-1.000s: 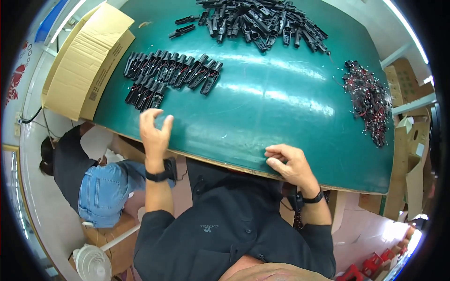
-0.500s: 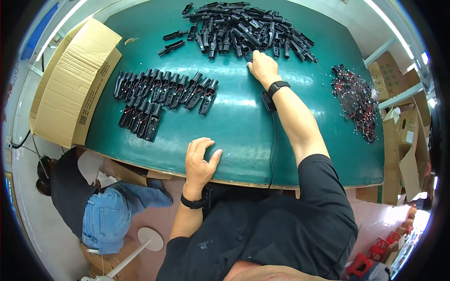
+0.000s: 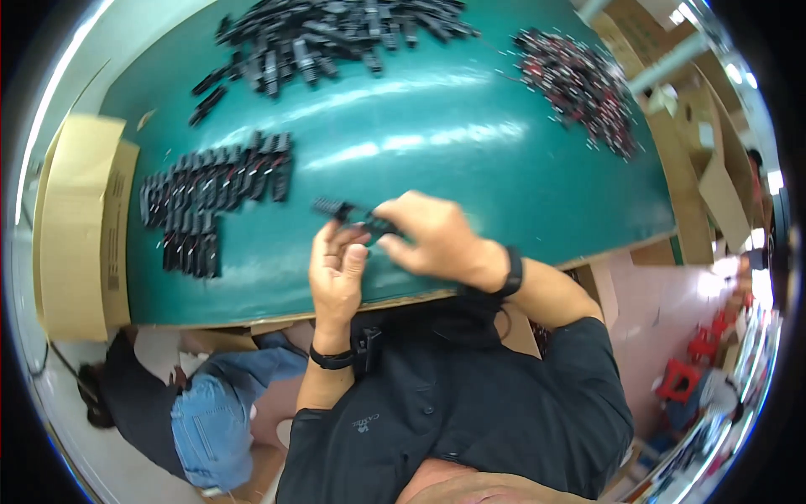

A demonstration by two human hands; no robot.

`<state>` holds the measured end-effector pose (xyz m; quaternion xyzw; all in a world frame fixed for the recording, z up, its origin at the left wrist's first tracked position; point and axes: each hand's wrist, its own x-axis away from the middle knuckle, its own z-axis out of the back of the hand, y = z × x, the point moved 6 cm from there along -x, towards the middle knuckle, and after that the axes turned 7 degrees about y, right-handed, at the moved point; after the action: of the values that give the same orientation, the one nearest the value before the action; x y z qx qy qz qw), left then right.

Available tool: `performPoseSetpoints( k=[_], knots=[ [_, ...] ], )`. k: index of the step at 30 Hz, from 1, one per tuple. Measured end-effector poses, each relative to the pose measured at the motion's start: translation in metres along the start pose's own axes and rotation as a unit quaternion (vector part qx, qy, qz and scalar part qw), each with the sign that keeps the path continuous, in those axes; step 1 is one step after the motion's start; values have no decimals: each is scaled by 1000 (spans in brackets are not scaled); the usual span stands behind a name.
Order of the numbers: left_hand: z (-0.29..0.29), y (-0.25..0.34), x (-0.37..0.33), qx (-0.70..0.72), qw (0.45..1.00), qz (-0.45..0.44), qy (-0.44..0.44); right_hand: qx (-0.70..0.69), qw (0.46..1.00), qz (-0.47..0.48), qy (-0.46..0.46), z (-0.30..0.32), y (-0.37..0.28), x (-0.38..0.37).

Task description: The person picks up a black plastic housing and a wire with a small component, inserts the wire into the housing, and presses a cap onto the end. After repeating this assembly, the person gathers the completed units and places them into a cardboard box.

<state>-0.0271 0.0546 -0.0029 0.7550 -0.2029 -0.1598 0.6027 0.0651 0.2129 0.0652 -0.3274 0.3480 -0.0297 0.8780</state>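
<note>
Over the table's near part, my right hand (image 3: 432, 235) pinches a black plastic housing (image 3: 334, 207) with a ribbed end, which points up and left. My left hand (image 3: 336, 273) is just below it, fingers half curled and thumb apart. Its fingertips are at the housing's underside; whether they touch it is blurred. Left of my hands, similar black housings with red wires (image 3: 214, 181) lie side by side in two rows. A large heap of black housings (image 3: 327, 38) covers the far side of the table.
A pile of small parts with red and black wires (image 3: 579, 88) lies at the far right of the green table (image 3: 403, 160). An open cardboard box (image 3: 80, 235) stands at the left edge, more cartons (image 3: 701, 160) at the right. Another person (image 3: 197, 420) is at lower left.
My right hand has come back from the heap to my left hand, bringing a black housing. The left hand's fingers have risen toward it. The whole view has shifted and turned.
</note>
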Motion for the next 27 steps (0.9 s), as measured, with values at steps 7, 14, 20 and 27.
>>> performPoseSetpoints(
  k=[7,14,20,27],
  knots=[
    [-10,-12,-5,43,997,56,-15,-23,997,22,-67,31,-4,33],
    [-11,-12,3,-63,996,-56,-17,461,840,-270,94,237,226,35],
    [-15,-14,4,-84,994,-59,-32,479,824,-301,7,252,268,45],
    [-12,-9,9,-140,988,-65,-15,-143,893,-417,91,206,209,64]
  ],
)
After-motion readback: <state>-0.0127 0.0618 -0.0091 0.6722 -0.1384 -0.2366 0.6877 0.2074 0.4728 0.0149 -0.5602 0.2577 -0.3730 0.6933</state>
